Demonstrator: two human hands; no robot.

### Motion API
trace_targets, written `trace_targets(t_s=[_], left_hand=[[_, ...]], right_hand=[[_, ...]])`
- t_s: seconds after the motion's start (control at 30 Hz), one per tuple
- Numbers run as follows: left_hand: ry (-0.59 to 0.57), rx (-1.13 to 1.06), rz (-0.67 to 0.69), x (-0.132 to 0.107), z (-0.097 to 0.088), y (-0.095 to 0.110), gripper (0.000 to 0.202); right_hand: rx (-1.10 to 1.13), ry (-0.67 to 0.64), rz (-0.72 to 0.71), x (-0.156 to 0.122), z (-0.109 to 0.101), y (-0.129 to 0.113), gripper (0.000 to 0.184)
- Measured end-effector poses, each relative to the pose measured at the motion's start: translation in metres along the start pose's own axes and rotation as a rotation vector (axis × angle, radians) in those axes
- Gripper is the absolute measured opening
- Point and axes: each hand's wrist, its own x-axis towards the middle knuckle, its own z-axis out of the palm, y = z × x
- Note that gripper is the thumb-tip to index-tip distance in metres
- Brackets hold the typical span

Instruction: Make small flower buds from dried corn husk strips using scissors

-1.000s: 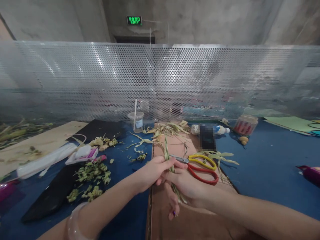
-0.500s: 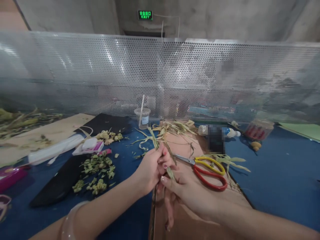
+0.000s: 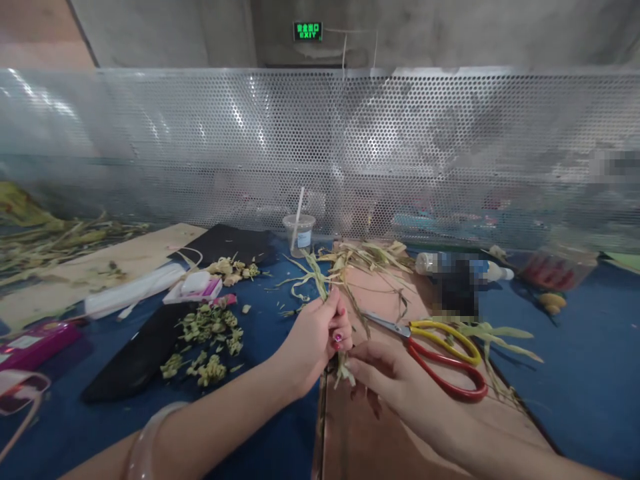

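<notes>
My left hand is closed around a thin bundle of pale green dried leaf strips. Their long ends fan out above the fist, and a short frayed end pokes out below it. At that lower end is my right hand, its thumb and fingers bent in against the frayed strips; part of the contact is hidden. Scissors with one yellow and one red handle loop lie just right of my hands on a brown cardboard sheet. More dried strips are spread across the sheet's far end.
To the left are green dried flower clumps, a black pouch-like item and a purple box. A plastic cup with a straw stands before the perforated metal screen. A bottle lies at right.
My right hand has shifted slightly down and away from my left fist, and the frayed lower end now shows between them. The whole view has turned a little left.
</notes>
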Motion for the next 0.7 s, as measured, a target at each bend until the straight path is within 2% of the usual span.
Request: trace_targets(t_s=[0.23,0.5,0.7], left_hand=[[-0.06,-0.06,-0.113,0.001,-0.004,-0.006,0.032],[-0.109,-0.249,-0.227,0.009,-0.014,-0.006,0.032],[-0.17,-0.295,-0.291,0.008,-0.015,-0.006,0.029]], right_hand=[[0.089,-0.109,0.003,-0.002,0.001,0.002,0.025],[0.217,-0.133,0.069,0.0,0.0,0.001,0.028],[0.208,-0.129,0.09,-0.001,0.001,0.0,0.021]])
